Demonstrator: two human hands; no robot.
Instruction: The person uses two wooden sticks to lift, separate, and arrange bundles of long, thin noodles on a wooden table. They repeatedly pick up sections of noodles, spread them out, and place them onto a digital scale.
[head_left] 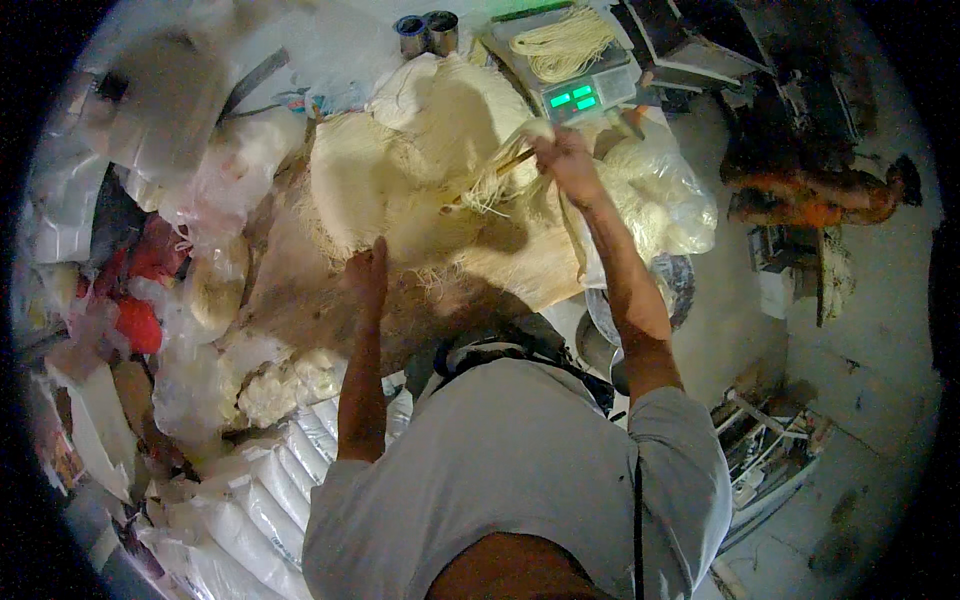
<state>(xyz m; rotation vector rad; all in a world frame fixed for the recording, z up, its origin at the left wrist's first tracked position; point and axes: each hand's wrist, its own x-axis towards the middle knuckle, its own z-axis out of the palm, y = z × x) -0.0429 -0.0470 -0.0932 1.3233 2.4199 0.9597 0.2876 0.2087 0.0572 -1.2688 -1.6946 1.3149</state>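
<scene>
My right hand [568,165] is closed round the upper end of a bundle of pale noodles [487,190], whose loose strands hang to its left. A thin brown stick [512,163] runs through or along that bundle; its hold inside the hand is hidden. My left hand [367,272] is at the near left edge of a large cream-coloured mound [400,190], one finger stretched upward and nothing visible in it. Past the right hand stands a digital scale [608,85] with a lit green display, and a coil of noodles [563,45] lies on its pan.
A clear plastic bag of pale noodles [665,195] sits right of my right forearm, above a round metal basin [672,285]. Two metal cups [427,36] stand at the back. White filled packs [265,490] lie in a row at lower left, below plastic bags [235,180].
</scene>
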